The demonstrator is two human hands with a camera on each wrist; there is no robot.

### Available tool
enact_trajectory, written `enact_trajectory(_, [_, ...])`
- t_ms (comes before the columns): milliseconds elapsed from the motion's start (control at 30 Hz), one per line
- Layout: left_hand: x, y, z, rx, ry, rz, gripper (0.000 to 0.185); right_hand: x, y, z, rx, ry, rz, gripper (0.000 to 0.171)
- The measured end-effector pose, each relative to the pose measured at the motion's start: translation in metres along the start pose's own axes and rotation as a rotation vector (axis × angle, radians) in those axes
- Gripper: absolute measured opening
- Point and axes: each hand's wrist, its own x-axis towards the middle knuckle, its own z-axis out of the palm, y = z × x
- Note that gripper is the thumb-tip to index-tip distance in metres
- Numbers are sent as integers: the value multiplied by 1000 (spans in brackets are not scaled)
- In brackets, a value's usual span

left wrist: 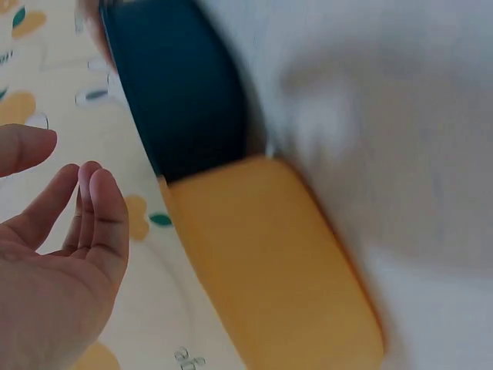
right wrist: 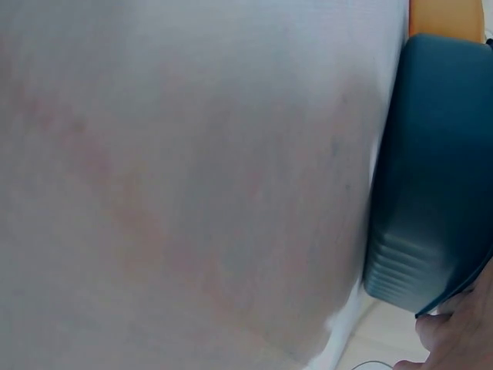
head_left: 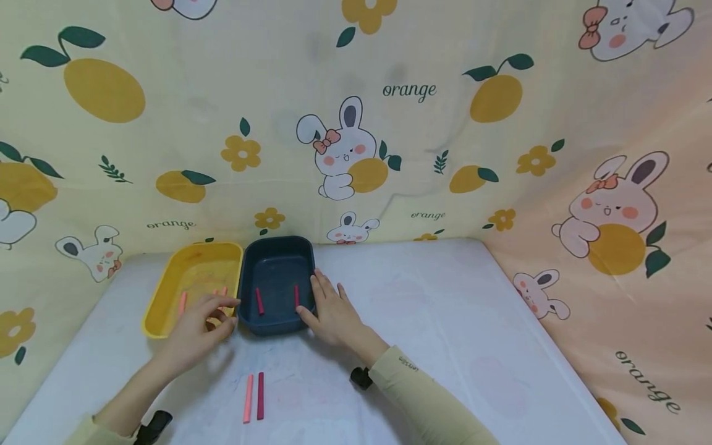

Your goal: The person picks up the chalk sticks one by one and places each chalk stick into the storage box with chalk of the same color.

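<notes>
My left hand [head_left: 200, 321] hovers at the near right part of a yellow tray [head_left: 157, 296], fingers loosely bent. In the left wrist view, a gap shows between the thumb and fingers of this hand [left wrist: 77, 239], with nothing in it. My right hand [head_left: 334, 315] rests along the right wall of a dark blue tray [head_left: 278, 326], its fingers fairly straight and its thumb over the near right corner. Salmon-pink sticks [head_left: 183, 301] lie in the yellow tray, partly hidden by the left hand. Two dark red sticks [head_left: 259, 301] lie apart in the blue tray.
A salmon-pink stick [head_left: 248, 398] and a dark red stick [head_left: 260, 395] lie side by side on the white table [head_left: 445, 346], in front of the trays. Both trays stand edge to edge near the back, by a printed cloth backdrop [head_left: 423, 142].
</notes>
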Motion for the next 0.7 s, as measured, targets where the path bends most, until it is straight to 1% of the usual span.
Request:
enact_trajectory(100, [-8,6,7,-7,-39,-8,33,0,0,0,-9,3,0,85])
enact_trajectory(267, [-22,16,15,-4,-127,-54,33,0,1,0,-13,-2,3,85])
enact_trajectory(333, [-26,18,17,-18,-161,-65,32,0,1,0,-17,-7,8,85])
enact_trajectory(500, [-38,14,27,-68,-214,-82,32,1,1,1,-18,-6,14,84])
enact_trajectory(633, [-48,7,36,-91,-264,-122,39,1,0,0,-10,-6,13,85])
enact_trajectory(700, [-52,5,39,-96,-274,-118,42,1,0,1,-9,-5,14,84])
